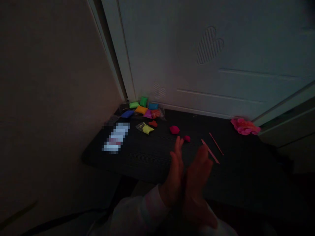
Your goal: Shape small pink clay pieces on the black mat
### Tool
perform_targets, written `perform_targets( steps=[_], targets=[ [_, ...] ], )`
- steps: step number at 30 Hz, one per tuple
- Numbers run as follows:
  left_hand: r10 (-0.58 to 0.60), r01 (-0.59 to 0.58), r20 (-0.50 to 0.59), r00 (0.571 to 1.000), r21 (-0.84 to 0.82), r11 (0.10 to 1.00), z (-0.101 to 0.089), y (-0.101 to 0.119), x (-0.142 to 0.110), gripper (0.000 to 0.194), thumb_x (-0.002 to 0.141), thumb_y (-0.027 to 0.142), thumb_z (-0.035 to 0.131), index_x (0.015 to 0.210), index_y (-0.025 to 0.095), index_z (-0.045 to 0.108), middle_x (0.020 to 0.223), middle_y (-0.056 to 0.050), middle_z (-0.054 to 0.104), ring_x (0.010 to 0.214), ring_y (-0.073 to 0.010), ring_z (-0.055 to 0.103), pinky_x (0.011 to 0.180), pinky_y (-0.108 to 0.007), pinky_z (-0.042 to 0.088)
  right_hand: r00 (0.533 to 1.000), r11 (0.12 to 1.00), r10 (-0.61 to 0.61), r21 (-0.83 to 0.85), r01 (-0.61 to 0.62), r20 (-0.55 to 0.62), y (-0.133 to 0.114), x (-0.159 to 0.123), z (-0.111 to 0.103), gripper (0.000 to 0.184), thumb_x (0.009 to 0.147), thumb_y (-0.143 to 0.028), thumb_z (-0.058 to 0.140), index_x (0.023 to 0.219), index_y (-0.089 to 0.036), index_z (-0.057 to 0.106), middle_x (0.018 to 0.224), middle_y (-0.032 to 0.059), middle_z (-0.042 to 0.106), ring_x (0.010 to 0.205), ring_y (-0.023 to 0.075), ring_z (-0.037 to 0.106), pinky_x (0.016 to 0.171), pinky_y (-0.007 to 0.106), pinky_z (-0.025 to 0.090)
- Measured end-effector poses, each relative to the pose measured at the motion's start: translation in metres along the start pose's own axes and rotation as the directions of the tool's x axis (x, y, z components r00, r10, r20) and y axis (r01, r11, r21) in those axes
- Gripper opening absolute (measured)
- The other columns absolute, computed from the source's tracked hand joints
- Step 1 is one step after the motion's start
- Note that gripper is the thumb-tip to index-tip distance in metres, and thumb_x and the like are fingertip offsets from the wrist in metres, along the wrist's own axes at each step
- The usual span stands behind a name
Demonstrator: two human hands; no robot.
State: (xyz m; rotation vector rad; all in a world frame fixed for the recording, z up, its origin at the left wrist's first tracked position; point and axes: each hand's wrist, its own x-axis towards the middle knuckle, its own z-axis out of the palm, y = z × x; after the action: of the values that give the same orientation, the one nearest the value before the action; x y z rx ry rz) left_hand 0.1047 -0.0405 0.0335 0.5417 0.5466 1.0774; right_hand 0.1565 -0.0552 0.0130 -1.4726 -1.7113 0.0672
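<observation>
My left hand (pixel 174 172) and my right hand (pixel 199 178) are raised over the table's near edge, palms facing each other and close together. Fingers on both are stretched out. Whether anything lies between the palms is hidden. Just beyond the fingertips are two dark pink lumps of modelling clay, a larger one (pixel 174 129) and a smaller one (pixel 187 138). To the right of my right hand lie two thin pink modelling tools, a flat one (pixel 210 151) and a slimmer one (pixel 216 144).
Bagged clay packets in several colours, such as an orange one (pixel 141 109), sit at the back left. A yellow packet (pixel 147 128) and a small orange-red piece (pixel 153 123) lie nearer. A blurred-out bright rectangle (pixel 116 138) is on the left. A pink ruffled object (pixel 244 126) lies back right, below a white panel (pixel 172 49).
</observation>
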Motion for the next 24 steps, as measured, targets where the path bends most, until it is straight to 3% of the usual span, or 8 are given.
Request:
perform_targets(
  steps=[3,7,9,13,15,18,21,24],
  targets=[
    [-0.132,0.141,0.064,0.989,-0.166,0.976,-0.001,-0.005,-0.001,0.05,0.088,0.041,0.014,0.128,0.022,0.036,0.136,-0.002,0.039,0.129,-0.0126,0.025,0.107,-0.03,0.014,0.994,0.999,0.052,0.002,-0.052,-0.092,0.0,0.006,0.0,0.058,0.087,-0.033,0.023,0.135,-0.031,-0.01,0.143,0.005,0.014,0.132,0.0271,0.004,0.094,0.06,0.025],
    [-0.429,0.402,0.03,0.903,-0.412,0.818,-0.008,-0.008,0.006,0.055,0.084,0.049,0.027,0.109,0.007,0.053,0.101,-0.015,0.063,0.105,-0.023,0.054,0.095,-0.036,0.034,0.983,0.998,0.051,0.037,-0.046,-0.175,0.008,0.012,-0.012,0.053,0.087,-0.041,0.01,0.135,-0.019,0.015,0.143,0.0108,0.011,0.131,0.0301,0.01,0.097,0.06,0.017],
    [-0.512,0.423,-0.027,0.859,-0.528,0.737,-0.011,-0.008,0.01,0.049,0.083,0.046,0.033,0.098,0.005,0.057,0.086,-0.013,0.066,0.09,-0.021,0.061,0.087,-0.032,0.041,0.963,0.993,0.089,0.104,-0.065,-0.253,0.014,0.012,-0.021,0.053,0.087,-0.041,0.007,0.131,-0.019,0.027,0.14,0.0113,0.02,0.129,0.0289,0.019,0.098,0.057,0.02],
    [-0.475,0.35,-0.067,0.877,-0.586,0.73,-0.012,-0.006,0.014,0.046,0.082,0.044,0.036,0.086,0.005,0.059,0.076,-0.012,0.066,0.078,-0.0201,0.063,0.078,-0.03,0.046,0.914,0.973,0.203,0.179,-0.147,-0.351,0.026,0.0,-0.041,0.042,0.089,-0.028,0.018,0.123,-0.021,0.04,0.13,0.01,0.037,0.122,0.0258,0.032,0.095,0.051,0.028],
    [-0.442,0.324,-0.077,0.894,-0.571,0.755,-0.011,-0.003,0.014,0.047,0.083,0.045,0.035,0.084,0.004,0.059,0.077,-0.013,0.066,0.08,-0.0205,0.063,0.079,-0.031,0.045,0.94,0.985,0.164,0.104,-0.138,-0.299,0.031,-0.012,-0.048,0.035,0.086,-0.023,0.03,0.117,-0.022,0.047,0.121,0.0088,0.045,0.115,0.0247,0.04,0.092,0.049,0.033],
    [-0.424,0.325,-0.065,0.903,-0.542,0.775,-0.011,-0.001,0.014,0.048,0.083,0.045,0.033,0.086,0.005,0.06,0.08,-0.013,0.066,0.083,-0.02,0.062,0.081,-0.03,0.043,0.999,1.0,-0.015,-0.028,0.013,-0.051,0.031,-0.032,-0.049,0.035,0.081,-0.018,0.042,0.115,-0.025,0.048,0.114,0.007,0.05,0.111,0.0242,0.043,0.09,0.046,0.036],
    [-0.426,0.356,-0.024,0.905,-0.507,0.785,-0.012,0.0,0.013,0.051,0.083,0.047,0.03,0.089,0.006,0.06,0.084,-0.012,0.065,0.089,-0.0203,0.06,0.086,-0.031,0.04,0.975,0.975,-0.114,-0.167,0.147,0.193,0.025,-0.049,-0.041,0.047,0.081,-0.023,0.041,0.127,-0.023,0.036,0.128,0.0098,0.041,0.122,0.0294,0.031,0.095,0.055,0.026],
    [-0.382,0.346,0.016,0.924,-0.464,0.816,-0.013,0.001,0.012,0.055,0.083,0.051,0.028,0.1,0.009,0.058,0.099,-0.012,0.063,0.104,-0.0213,0.054,0.094,-0.032,0.034,0.957,0.937,-0.096,-0.3,0.179,0.272,0.018,-0.058,-0.033,0.057,0.081,-0.035,0.041,0.133,-0.021,0.026,0.137,0.0129,0.029,0.126,0.0358,0.019,0.094,0.063,0.018]
  ],
)
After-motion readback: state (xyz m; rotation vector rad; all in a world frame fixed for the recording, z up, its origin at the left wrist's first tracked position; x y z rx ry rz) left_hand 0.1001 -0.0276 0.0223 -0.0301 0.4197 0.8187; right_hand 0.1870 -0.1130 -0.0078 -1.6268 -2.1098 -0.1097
